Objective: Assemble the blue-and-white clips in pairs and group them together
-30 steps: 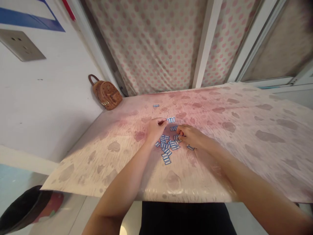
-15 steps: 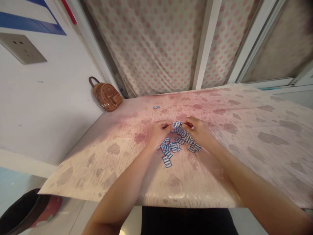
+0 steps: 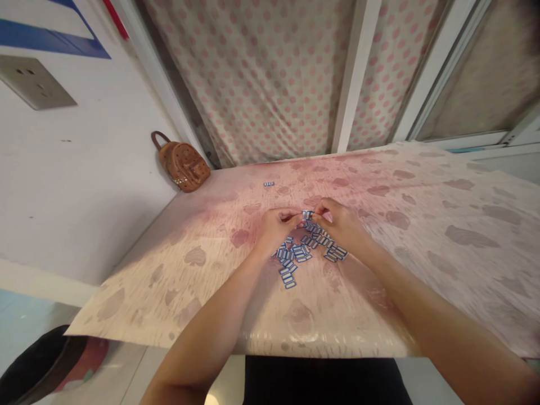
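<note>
My left hand [image 3: 275, 229] and my right hand [image 3: 341, 223] meet over the middle of the table, both closed in a pinch. Between their fingertips is a small white piece with blue edges [image 3: 307, 215], too small to tell its exact kind. Just beneath my right hand lies a cluster of similar blue-edged white pieces [image 3: 323, 239], partly covered by the fingers. A second cluster of blue-edged pieces [image 3: 288, 261] spreads nearer to me, beside my left wrist. Farther back, a short row of blue-and-white pieces [image 3: 269, 184] rests apart on the cloth.
The table [image 3: 202, 304] has a patterned, glossy cloth. A small brown backpack-shaped bag [image 3: 185, 166] leans against the wall at the back left. A dotted curtain [image 3: 270, 84] hangs behind the table. A dark bin-like container [image 3: 46, 365] stands on the floor at left.
My fingertips have shifted slightly right with the small piece between them, and my right hand has risen a little. The clusters on the table look the same.
</note>
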`<state>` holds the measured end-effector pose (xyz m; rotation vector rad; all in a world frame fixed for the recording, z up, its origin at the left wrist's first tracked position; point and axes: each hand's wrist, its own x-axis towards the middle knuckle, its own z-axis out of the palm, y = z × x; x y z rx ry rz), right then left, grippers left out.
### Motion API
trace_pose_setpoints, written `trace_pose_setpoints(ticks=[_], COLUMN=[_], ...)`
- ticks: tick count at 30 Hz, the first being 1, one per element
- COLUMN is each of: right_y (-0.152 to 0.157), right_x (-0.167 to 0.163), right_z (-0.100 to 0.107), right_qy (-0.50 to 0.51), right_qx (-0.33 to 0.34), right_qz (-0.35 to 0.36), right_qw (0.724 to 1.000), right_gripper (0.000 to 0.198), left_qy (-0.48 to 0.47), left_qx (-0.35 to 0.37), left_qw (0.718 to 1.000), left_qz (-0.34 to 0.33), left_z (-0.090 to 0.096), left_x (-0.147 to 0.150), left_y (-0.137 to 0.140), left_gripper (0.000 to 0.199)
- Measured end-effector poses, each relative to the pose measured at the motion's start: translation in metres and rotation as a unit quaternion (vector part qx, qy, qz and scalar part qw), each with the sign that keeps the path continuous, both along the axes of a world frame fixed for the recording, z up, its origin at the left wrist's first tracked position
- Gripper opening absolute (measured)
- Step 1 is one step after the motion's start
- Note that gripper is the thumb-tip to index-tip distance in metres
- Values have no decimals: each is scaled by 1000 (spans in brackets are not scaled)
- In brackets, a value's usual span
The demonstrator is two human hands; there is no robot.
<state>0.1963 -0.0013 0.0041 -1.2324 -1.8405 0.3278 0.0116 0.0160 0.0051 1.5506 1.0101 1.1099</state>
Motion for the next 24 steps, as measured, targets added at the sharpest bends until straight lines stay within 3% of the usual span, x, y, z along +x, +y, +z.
trace_pose_setpoints(ticks=[12, 17, 24], right_y=[0, 3, 6], right_x=[-3, -1, -1], right_z=[2, -3, -4], right_qy=[72, 137, 189], right_qx=[-59, -85, -122], right_qz=[0, 53, 70], right_qw=[996, 985, 972], right_gripper=[6, 22, 11], left_qy=[-28, -51, -48], left_qx=[-28, -35, -38], left_qw=[999, 998, 998], left_qz=[4, 4, -7], left_z=[-1, -1, -1], left_x=[1, -1, -2], left_y=[2, 5, 4], left_gripper=[12, 13, 16])
